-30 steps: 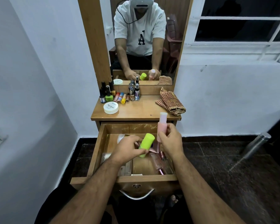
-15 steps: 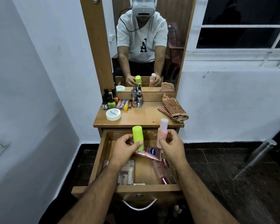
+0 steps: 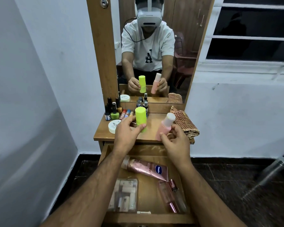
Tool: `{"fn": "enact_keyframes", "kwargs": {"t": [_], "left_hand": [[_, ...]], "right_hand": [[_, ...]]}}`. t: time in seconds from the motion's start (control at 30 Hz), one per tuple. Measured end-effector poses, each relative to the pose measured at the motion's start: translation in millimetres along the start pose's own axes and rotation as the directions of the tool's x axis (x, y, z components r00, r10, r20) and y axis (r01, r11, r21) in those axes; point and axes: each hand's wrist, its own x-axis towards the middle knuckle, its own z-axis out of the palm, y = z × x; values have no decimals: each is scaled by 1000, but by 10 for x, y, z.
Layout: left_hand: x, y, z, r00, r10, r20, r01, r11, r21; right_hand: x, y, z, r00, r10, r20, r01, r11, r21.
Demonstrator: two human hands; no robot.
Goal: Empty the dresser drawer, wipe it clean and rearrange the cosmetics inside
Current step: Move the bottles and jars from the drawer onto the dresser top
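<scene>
1. Crowded along the dresser top's (image 3: pixel 103 134) left and back edge, about 10 o'clock from the hands: dark nail-polish bottles (image 3: pixel 112 108), a row of small tubes (image 3: pixel 125 114), a white round jar (image 3: pixel 113 126).
2. Bare wood in the middle of the top, between the jar and the checked cloth (image 3: pixel 184 122), which is heaped at the right edge around 2 o'clock.
3. Left hand (image 3: pixel 127 134) raised over the front part of the top, forearm running in from 7 o'clock, thumb and fingers closed around the lower half of an upright lime-green bottle (image 3: pixel 141 117).
4. Right hand (image 3: pixel 175 141) over the top's front edge, forearm from 5 o'clock, fingers curled around the base of a pink bottle (image 3: pixel 164 128), tilted with its pale cap toward 1 o'clock.
5. Below the hands, at 6 o'clock, the drawer (image 3: pixel 147 218) pulled open, not yet emptied: a rose-coloured lotion tube (image 3: pixel 146 167) lying slantwise near the back, a clear packet (image 3: pixel 124 196) at the front left, slim pink bottles (image 3: pixel 172 195) at the front right, bare floor between them.
6. Both held bottles doubled in the mirror (image 3: pixel 179 46) at 12 o'clock.
</scene>
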Motion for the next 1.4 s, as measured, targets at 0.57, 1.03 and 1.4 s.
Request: {"fn": "enact_keyframes", "kwargs": {"t": [0.57, 1.03, 1.4], "left_hand": [[280, -172, 453, 1000, 25, -19, -22, 991, 132], [277, -200, 440, 999, -25, 36, 19, 989, 149], [272, -160, 422, 996, -71, 50, 64, 991, 117]], "right_hand": [[1447, 103, 509, 995, 83, 60, -47, 888, -458], [1522, 238, 586, 974, 172, 148, -101, 913, -396], [1452, 155, 463, 985, 150, 86, -110, 929, -353]]}}
